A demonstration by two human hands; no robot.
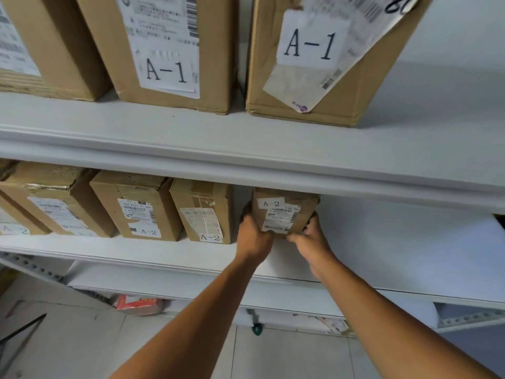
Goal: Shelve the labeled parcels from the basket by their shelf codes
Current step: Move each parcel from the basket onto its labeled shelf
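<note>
Both hands hold an A-2 parcel on the lower shelf

The small brown parcel [284,210], with a white A-2 tag at its upper left and a shipping label below, sits on the lower shelf [396,242] just right of a row of cardboard boxes [203,212] that also carry A-2 tags. The left hand [252,233] grips its left side, fingers curled round the edge; the right hand [310,236] grips its right side, thumb at the lower front corner and fingers wrapped behind. On the upper shelf [246,149] stand larger cartons [314,58] marked A-1. Below the rack, a red-and-white packet [138,303] lies on the tiled floor [287,356]
</note>
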